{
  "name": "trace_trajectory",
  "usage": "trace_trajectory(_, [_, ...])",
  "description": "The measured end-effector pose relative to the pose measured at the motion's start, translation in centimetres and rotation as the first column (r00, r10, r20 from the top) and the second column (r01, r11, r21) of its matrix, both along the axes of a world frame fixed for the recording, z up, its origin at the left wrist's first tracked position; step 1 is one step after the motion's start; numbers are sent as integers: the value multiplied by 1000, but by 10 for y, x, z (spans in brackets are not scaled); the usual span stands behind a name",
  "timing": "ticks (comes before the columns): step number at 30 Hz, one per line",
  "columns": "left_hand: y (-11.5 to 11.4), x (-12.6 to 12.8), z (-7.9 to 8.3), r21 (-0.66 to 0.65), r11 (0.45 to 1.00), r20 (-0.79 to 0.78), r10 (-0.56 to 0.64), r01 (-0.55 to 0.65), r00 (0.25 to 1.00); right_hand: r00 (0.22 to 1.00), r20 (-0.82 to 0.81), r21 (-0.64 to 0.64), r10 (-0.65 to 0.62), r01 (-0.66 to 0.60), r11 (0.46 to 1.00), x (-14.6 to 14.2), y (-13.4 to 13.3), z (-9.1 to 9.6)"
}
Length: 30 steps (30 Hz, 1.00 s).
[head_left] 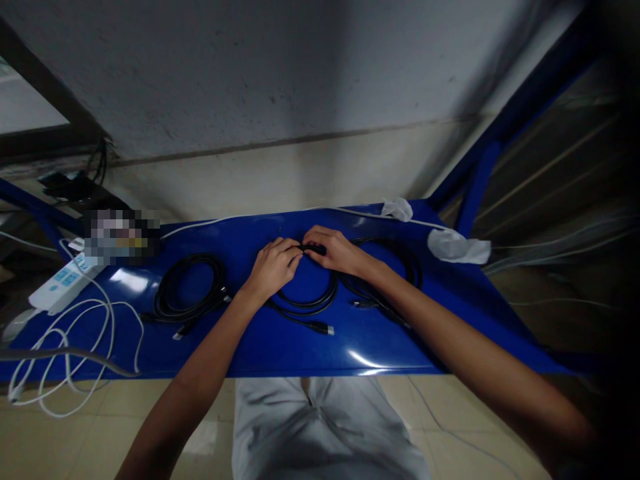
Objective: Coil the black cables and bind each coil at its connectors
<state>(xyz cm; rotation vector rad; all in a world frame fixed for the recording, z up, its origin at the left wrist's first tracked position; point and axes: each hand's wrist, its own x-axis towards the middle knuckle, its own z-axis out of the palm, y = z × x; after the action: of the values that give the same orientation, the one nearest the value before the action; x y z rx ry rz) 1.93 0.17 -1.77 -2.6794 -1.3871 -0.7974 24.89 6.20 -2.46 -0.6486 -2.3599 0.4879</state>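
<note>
My left hand point(275, 267) is closed, its fingertips pinching the black cable point(310, 307) at the top of its loop. My right hand point(333, 250) meets it there, fingers closed round a short, thick black part point(315, 249) of the cable that looks like an end or plug. The rest of this cable lies looped on the blue table just below the hands, with a metal-tipped plug point(323, 328) toward the front. Part of the loop is hidden under my left hand.
A coiled black cable point(163, 293) lies left, another point(415, 263) right, partly under my right forearm. At the left are a white power strip point(63, 283) and a tangled white cord point(107, 320). Crumpled clear plastic point(457, 247) lies at the blue table's point(295, 357) right edge.
</note>
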Motion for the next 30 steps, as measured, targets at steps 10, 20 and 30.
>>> trace_trajectory(10, [-10, 15, 2, 44, 997, -100, 69, -65, 993, 1000, -26, -55, 9, -10, 998, 1, -3, 9])
trace_trajectory(20, [-15, 20, 4, 31, 995, -73, 95, -93, 993, 989, 27, -98, 145, -141, 985, 13, 2, 16])
trace_trajectory(30, [-12, 19, 0, 13, 996, -14, 92, -92, 996, 983, 69, -149, 170, -159, 976, 14, 8, 16])
